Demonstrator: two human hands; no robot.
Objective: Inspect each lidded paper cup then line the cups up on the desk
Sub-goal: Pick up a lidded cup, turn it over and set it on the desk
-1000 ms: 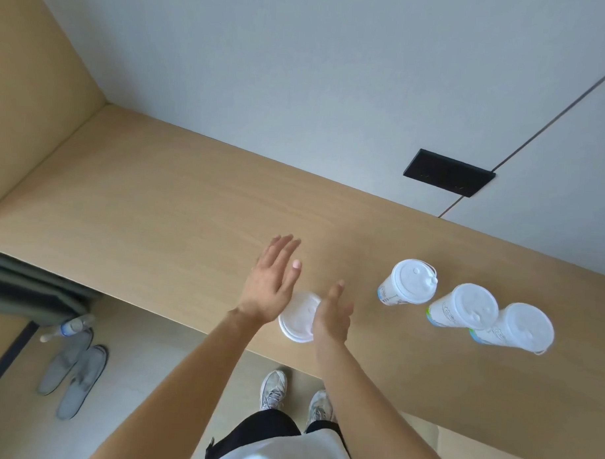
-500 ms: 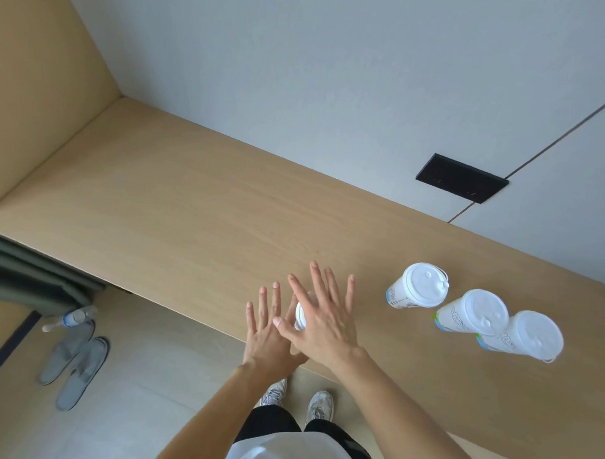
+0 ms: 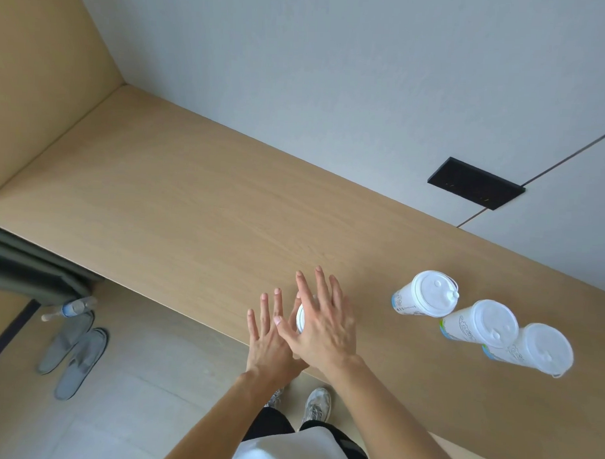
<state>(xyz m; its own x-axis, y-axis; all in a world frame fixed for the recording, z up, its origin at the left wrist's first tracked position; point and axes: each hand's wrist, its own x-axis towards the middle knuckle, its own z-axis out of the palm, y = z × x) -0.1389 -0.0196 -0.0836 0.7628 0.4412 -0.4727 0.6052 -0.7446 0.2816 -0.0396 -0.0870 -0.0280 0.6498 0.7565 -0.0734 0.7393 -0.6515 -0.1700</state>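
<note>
Fourth cup between my flat hands, at the desk's (image 3: 192, 208) front edge.
The cup (image 3: 300, 319) is mostly hidden, only a sliver of white lid showing. My left hand (image 3: 269, 341) is beside it and my right hand (image 3: 325, 328) over it and nearer, both with fingers straight and spread; contact unclear. I judge its axis vertical. The row of three cups (image 3: 490, 323) lies well apart toward the desk's right end, so the move goes rightward.

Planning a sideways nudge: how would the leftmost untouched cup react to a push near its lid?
Leftmost cup tapers below its wider lid, so it would probably tip rather than slide. Paper walls likely dent. Contents hidden, weight uncertain.
</note>
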